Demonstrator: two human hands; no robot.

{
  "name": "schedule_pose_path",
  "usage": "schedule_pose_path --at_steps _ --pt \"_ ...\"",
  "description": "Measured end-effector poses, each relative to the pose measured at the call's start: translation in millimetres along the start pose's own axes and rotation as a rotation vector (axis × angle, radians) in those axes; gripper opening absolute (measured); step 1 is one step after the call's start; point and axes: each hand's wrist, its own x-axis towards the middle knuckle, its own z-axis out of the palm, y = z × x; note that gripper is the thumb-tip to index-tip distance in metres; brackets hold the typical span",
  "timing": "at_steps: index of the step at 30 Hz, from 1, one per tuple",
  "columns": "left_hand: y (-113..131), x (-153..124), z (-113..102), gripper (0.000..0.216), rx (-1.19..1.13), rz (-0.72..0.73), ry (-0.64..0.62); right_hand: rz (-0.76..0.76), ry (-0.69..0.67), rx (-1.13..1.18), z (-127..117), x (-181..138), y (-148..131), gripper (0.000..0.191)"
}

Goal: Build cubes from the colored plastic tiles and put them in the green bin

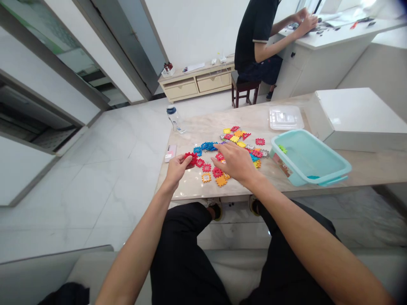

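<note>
My left hand (178, 169) pinches a red toothed plastic building piece (191, 158) between thumb and fingers, above the left part of the table. With its fingers apart, my right hand (237, 161) reaches over the loose pieces; nothing shows in its grasp, though part of what lies beneath it is hidden. Blue pieces (209, 146) lie bunched just beyond and between my hands. Nearer me are red pieces (206, 167) and orange pieces (221, 181). A mixed heap with yellow pieces (234, 138) spreads past my right hand.
A teal tub (318, 148) holding a few pieces stands right, near a clear plastic lid (286, 117) and a large white box (359, 114). A water bottle (176, 120) and a phone (171, 153) are at left. Another person (257, 42) sits at a far counter.
</note>
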Motion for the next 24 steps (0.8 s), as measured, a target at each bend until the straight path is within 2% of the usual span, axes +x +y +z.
schedule_pose_path --at_steps 3,7,11,14,18,24 --pt "-3.7 -4.7 6.5 0.058 -0.003 -0.012 -0.005 0.029 0.008 0.014 -8.0 -3.7 4.0 0.022" --pt "-2.7 -11.1 41.8 0.058 -0.052 0.016 -0.054 0.056 0.064 0.057 -21.1 -12.2 5.0 0.024" --pt "4.2 -5.5 80.8 0.055 -0.119 0.056 -0.095 0.101 0.103 0.067 -30.9 -24.7 13.7 0.028" --pt "5.2 0.9 95.8 0.053 -0.147 0.054 -0.109 0.138 0.095 0.065 -36.7 -34.2 26.4 0.029" --pt "-3.5 6.7 93.3 0.053 -0.128 -0.002 -0.109 0.184 0.107 0.037 -44.8 -42.4 42.6 0.030" --pt "-31.6 20.0 60.3 0.044 -0.011 -0.177 -0.092 0.197 0.106 0.025 -51.5 -45.2 53.6 0.032"
